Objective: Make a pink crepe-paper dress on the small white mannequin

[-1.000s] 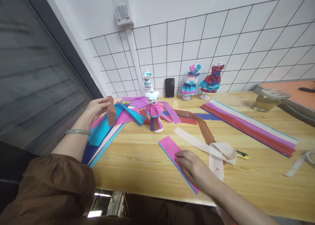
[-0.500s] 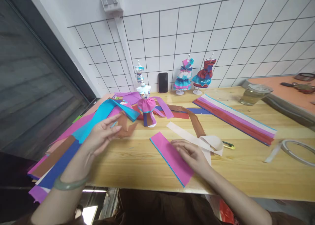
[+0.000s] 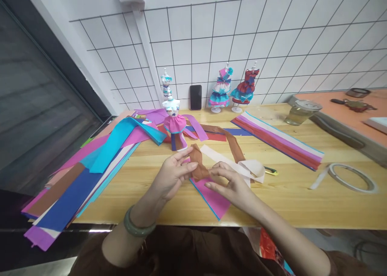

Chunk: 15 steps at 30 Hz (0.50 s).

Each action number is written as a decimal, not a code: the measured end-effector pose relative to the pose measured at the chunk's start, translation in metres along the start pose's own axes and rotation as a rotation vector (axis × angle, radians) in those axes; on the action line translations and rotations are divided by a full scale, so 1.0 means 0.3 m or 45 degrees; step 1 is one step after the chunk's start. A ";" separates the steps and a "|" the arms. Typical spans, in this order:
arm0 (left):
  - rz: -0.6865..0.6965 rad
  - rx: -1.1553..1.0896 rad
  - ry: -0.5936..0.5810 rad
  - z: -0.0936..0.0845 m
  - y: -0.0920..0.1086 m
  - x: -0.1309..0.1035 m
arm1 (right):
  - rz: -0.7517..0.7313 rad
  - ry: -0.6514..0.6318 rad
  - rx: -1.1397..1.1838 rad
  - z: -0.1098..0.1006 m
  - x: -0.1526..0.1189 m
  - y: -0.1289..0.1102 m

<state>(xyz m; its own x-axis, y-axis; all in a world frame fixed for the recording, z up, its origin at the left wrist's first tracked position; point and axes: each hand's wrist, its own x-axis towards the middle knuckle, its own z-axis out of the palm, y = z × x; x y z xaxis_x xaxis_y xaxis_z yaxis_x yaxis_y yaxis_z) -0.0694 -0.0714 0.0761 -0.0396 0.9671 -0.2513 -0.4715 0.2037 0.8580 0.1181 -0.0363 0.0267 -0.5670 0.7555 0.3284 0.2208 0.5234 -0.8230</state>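
Observation:
My left hand (image 3: 175, 173) pinches a crumpled brown paper piece (image 3: 198, 163) between thumb and fingers, near the front middle of the table. On the piece's right side, my right hand (image 3: 228, 183) has its fingertips at the brown edge, thumb apart from the fingers. Beneath both lies a pink sheet with a blue edge (image 3: 216, 199), partly covered. A small mannequin in a pink skirt (image 3: 174, 123) stands just behind the hands. A cream strip (image 3: 254, 169) curls beside my right hand.
Coloured paper strips (image 3: 66, 199) pile up at the left. Two dressed mannequins (image 3: 220, 92) and a phone (image 3: 196, 97) stand by the wall. To the right are striped layered paper (image 3: 281, 141), a tape roll (image 3: 352, 178), a cup (image 3: 302, 113) and a yellow cutter (image 3: 271, 171).
My left hand has moved right with the brown piece, from beside the left pile to over the pink sheet. My right hand has lifted off the sheet to the piece. The view has shifted slightly.

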 end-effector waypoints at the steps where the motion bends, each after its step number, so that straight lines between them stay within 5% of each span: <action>1: 0.031 -0.005 0.021 -0.005 -0.007 0.011 | 0.025 -0.006 -0.007 -0.004 -0.005 0.005; 10: 0.155 -0.039 0.180 -0.073 -0.091 0.153 | 0.482 -0.039 0.361 0.010 -0.102 0.035; 15: 0.121 0.022 0.110 -0.091 -0.113 0.193 | 0.601 0.020 0.443 0.023 -0.147 0.068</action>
<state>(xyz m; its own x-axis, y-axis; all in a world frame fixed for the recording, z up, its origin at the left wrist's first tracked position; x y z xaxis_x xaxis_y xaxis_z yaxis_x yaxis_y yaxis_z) -0.0798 -0.0264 0.0202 -0.1597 0.9656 -0.2053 -0.4469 0.1147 0.8872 0.1421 -0.0618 -0.0078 -0.4580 0.8826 -0.1063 0.1718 -0.0295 -0.9847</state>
